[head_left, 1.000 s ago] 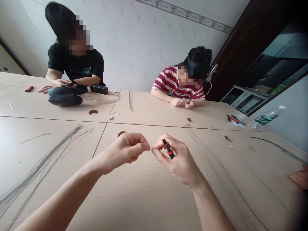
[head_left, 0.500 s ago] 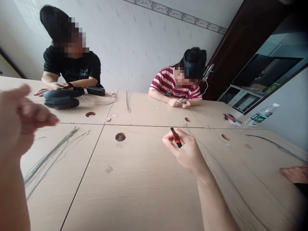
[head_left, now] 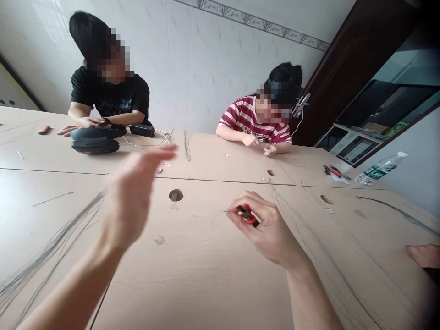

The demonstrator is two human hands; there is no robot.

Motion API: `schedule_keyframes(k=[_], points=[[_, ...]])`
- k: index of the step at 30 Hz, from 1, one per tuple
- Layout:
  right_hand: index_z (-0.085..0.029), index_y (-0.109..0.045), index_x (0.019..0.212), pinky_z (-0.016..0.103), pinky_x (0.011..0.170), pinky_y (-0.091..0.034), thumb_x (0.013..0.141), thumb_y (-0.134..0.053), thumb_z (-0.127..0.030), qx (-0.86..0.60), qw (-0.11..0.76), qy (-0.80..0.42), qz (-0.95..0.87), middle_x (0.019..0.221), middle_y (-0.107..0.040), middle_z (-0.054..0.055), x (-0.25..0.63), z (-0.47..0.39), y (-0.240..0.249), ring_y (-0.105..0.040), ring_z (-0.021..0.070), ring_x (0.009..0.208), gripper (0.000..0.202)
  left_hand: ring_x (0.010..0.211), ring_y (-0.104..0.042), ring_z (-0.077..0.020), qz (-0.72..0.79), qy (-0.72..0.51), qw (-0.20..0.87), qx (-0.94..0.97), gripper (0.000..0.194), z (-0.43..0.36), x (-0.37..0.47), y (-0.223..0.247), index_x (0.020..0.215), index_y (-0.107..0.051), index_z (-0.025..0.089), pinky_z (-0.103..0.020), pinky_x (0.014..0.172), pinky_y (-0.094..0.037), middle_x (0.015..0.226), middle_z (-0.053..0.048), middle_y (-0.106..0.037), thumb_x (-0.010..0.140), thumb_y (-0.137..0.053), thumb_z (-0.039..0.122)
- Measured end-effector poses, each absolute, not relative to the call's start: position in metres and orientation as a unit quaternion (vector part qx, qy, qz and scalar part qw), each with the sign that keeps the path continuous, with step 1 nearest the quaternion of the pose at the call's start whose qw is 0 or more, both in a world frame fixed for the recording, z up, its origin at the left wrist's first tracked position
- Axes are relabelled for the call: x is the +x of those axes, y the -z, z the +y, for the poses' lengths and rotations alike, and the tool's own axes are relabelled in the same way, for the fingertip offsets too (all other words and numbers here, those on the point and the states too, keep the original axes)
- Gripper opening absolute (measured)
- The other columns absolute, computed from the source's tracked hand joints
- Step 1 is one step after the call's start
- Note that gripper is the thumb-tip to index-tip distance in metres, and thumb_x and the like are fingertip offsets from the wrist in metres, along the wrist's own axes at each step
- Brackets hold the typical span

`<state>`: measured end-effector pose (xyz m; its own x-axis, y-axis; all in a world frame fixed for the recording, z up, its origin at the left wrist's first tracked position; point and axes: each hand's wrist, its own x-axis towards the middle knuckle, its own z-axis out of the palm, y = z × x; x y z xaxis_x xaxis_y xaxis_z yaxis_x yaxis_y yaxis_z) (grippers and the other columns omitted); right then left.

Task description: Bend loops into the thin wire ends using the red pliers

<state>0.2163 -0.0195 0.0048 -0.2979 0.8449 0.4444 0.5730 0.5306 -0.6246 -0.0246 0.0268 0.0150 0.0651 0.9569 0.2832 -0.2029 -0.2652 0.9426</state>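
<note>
My right hand [head_left: 263, 224] is closed around small red-and-black pliers [head_left: 249, 214], the dark jaws sticking out above the fingers. Between its thumb and forefinger a thin wire [head_left: 220, 212] is pinched, with its fine end pointing left. My left hand [head_left: 132, 192] is raised over the table, smeared by motion, its fingers stretched towards the upper right with no object visible in them. Below and left of it lies a bundle of thin grey wires [head_left: 55, 245], its far end hidden behind that hand.
More wires [head_left: 316, 245] run along the right side of the table [head_left: 192, 284]. A water bottle [head_left: 381, 168] and red-handled tools [head_left: 333, 172] lie far right. Two people sit opposite, near a dark case [head_left: 96, 137] and black box [head_left: 142, 130]. Another person's hand [head_left: 422, 255] rests at right.
My left hand has swung right from the left edge towards the middle. My right hand has shifted slightly down and still holds the pliers. The view has turned a little left.
</note>
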Motion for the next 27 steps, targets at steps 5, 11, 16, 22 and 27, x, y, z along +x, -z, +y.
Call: schedule_keyframes(k=[5, 11, 16, 22, 27], points=[[-0.021, -0.057, 0.079, 0.028, 0.067, -0.041, 0.085, -0.055, -0.001, -0.399, 0.400, -0.177, -0.806, 0.076, -0.058, 0.000, 0.208, -0.026, -0.009, -0.052, 0.0157, 0.074, 0.022, 0.120, -0.058, -0.0286, 0.242, -0.321, 0.691, 0.601, 0.083, 0.029, 0.012, 0.008, 0.101, -0.071, 0.017, -0.044, 0.112, -0.033, 0.117, -0.012, -0.071, 0.088, -0.016, 0.078], [-0.021, -0.057, 0.080, 0.027, 0.068, -0.041, 0.085, -0.056, 0.000, -0.404, 0.430, -0.163, -0.790, 0.077, -0.058, -0.001, 0.214, -0.024, -0.010, -0.052, 0.0145, 0.075, 0.022, 0.042, -0.056, -0.0147, 0.091, -0.077, 0.819, 0.561, 0.073, 0.028, 0.012, 0.028, 0.084, -0.068, 0.013, -0.025, 0.039, -0.039, 0.061, -0.010, -0.068, 0.078, -0.042, 0.081], [-0.022, -0.056, 0.078, 0.026, 0.064, -0.039, 0.083, -0.055, 0.001, -0.413, 0.462, -0.168, -0.767, 0.076, -0.056, -0.001, 0.216, -0.025, -0.011, -0.050, 0.0137, 0.073, 0.023, 0.015, -0.014, -0.0035, -0.022, -0.140, 0.880, 0.453, 0.044, 0.013, -0.011, 0.015, 0.067, -0.066, 0.021, -0.021, 0.020, -0.006, 0.028, 0.004, -0.043, 0.084, -0.058, 0.061], [-0.022, -0.055, 0.077, 0.027, 0.064, -0.039, 0.086, -0.054, -0.003, -0.406, 0.461, -0.183, -0.767, 0.074, -0.055, -0.001, 0.213, -0.027, -0.012, -0.047, 0.0138, 0.069, 0.020, 0.018, -0.037, -0.0104, 0.156, -0.546, 0.746, 0.348, 0.041, 0.005, -0.011, -0.047, 0.061, -0.062, 0.029, -0.017, 0.018, -0.028, 0.020, 0.008, -0.032, 0.096, -0.048, 0.045], [-0.021, -0.055, 0.078, 0.028, 0.064, -0.040, 0.082, -0.054, 0.000, -0.393, 0.458, -0.181, -0.777, 0.074, -0.056, 0.000, 0.209, -0.027, -0.010, -0.048, 0.0152, 0.072, 0.022, 0.101, -0.070, -0.0081, 0.198, -0.701, 0.614, 0.304, 0.045, 0.023, 0.009, -0.062, 0.088, -0.070, 0.026, -0.011, 0.078, -0.058, 0.092, 0.005, -0.077, 0.105, -0.028, 0.031]])
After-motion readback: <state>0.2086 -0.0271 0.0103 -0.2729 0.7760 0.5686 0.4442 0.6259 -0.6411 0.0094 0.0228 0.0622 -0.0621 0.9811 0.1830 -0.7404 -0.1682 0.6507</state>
